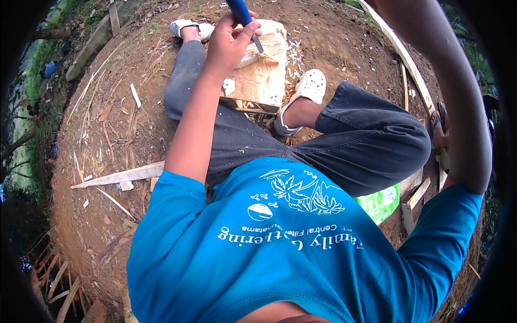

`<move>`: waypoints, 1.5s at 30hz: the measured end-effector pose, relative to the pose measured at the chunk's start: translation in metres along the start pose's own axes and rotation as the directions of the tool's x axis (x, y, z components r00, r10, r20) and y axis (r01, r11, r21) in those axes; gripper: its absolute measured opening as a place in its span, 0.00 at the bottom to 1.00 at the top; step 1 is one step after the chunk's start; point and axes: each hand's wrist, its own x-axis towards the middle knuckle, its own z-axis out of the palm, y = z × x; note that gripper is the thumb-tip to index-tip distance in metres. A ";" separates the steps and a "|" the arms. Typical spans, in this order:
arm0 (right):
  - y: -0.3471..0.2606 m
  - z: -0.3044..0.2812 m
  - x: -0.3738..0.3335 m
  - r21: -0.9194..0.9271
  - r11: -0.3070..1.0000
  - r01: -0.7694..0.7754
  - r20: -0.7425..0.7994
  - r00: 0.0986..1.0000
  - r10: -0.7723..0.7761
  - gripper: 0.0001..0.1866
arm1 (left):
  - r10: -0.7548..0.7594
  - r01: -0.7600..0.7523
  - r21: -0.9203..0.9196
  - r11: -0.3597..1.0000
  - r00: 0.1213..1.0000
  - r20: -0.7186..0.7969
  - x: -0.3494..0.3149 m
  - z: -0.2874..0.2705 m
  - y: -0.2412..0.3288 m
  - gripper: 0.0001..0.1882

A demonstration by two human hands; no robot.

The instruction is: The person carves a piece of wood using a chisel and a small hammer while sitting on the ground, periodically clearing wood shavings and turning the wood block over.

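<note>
My left hand (229,46) is closed around a chisel with a blue handle (239,11). The chisel slants down to the right, its metal blade (259,44) meeting the top of a pale wooden block (265,86). A carved, lighter area shows on the block around the blade tip. The block lies on the ground between my feet. My right arm (455,81) is raised and bent toward the top edge, and its hand is outside the picture.
Wood shavings (295,54) litter the brown soil by the block. A long pointed wood piece (126,175) lies at left, and a long pale strip (404,51) curves at right. A green bag (381,204) sits by my right thigh. Another person's sandalled foot (439,132) shows far right.
</note>
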 end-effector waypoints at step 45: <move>0.028 -0.019 -0.037 0.197 0.959 -0.205 0.345 0.930 0.127 0.19 | -0.009 -0.045 0.258 0.965 0.979 0.205 0.012 -0.004 0.052 0.13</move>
